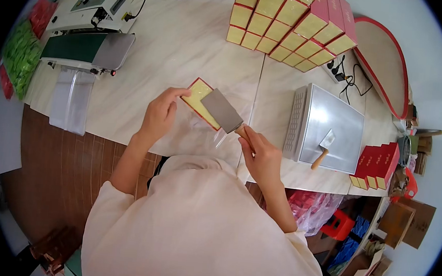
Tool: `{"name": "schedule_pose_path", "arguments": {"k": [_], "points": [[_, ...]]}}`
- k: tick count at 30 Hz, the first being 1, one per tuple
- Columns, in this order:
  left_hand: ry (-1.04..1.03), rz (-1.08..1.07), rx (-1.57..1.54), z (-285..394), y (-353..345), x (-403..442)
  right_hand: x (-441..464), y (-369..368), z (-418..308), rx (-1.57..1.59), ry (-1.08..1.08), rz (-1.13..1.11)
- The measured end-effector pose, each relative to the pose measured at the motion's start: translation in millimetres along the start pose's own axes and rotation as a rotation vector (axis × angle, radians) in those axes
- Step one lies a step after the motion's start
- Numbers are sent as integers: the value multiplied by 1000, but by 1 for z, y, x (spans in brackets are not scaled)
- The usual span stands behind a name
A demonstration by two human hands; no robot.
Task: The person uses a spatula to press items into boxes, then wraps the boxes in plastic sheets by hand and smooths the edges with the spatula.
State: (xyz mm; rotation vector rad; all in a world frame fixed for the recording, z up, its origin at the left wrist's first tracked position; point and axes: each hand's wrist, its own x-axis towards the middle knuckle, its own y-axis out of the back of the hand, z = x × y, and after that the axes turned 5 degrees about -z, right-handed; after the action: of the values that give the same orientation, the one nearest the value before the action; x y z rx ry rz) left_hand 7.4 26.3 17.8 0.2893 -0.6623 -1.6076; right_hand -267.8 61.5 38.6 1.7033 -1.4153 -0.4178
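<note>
A flat box (200,91) with a yellow face and red edges lies at a slant on the table, clear plastic film (221,138) showing at its lower right. My left hand (159,111) holds the box at its left corner, fingertips on the edge and the thumb lower down. In my right hand (262,154) is a scraper (222,110) with a wide grey metal blade, gripped by its wooden handle. Its blade lies flat over the right part of the box and hides some of the yellow face.
Right of my hand stands a metal hot plate (331,121) with a second, smaller scraper (323,152) on top. Stacked yellow and red boxes (287,26) rise at the back. Red boxes (380,163) stand far right. A sealing machine (90,47) and plastic sleeves (70,100) are left.
</note>
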Motion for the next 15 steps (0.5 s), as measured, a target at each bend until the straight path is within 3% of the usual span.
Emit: {"name": "schedule_pose_path", "arguments": {"k": [3, 9, 15], "points": [[26, -26, 2, -11, 8, 4, 3, -3, -8, -25, 31, -21], [-22, -298, -13, 4, 9, 15, 8, -5, -11, -50, 48, -76], [-181, -468, -50, -4, 1, 41, 14, -3, -7, 10, 52, -107]]}}
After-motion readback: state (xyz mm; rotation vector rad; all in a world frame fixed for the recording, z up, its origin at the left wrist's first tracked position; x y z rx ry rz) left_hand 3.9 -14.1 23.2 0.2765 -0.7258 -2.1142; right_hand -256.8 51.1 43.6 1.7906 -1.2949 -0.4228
